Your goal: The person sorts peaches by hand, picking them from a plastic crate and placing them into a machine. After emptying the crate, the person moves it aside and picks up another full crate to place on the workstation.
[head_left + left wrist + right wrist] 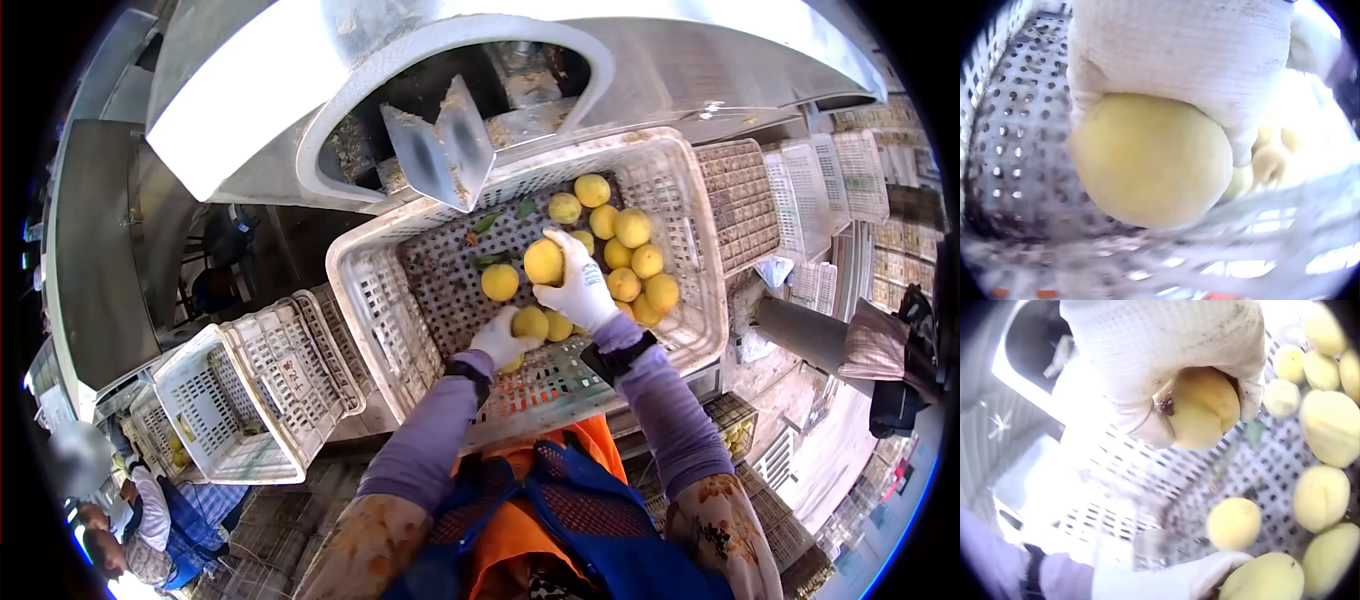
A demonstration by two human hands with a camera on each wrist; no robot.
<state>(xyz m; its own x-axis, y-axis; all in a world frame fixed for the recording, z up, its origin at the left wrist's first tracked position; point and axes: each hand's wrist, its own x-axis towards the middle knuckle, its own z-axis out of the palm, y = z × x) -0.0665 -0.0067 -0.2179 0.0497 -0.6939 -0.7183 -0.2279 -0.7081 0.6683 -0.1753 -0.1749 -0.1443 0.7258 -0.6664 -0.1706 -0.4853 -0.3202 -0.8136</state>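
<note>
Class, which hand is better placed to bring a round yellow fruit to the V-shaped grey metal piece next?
Probably the right hand: it holds a yellow fruit nearer the metal piece; the left hand grips another fruit farther away.

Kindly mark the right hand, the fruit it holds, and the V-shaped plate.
Right hand (582,290): head view, gloved back.
Fruit (1207,412): right wrist view, exposed middle.
V-shaped plate (450,150): head view, near its fold.

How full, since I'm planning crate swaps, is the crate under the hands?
Partly full: yellow fruits cluster toward the right of the crate, while much of its perforated floor shows bare on the left.
</note>
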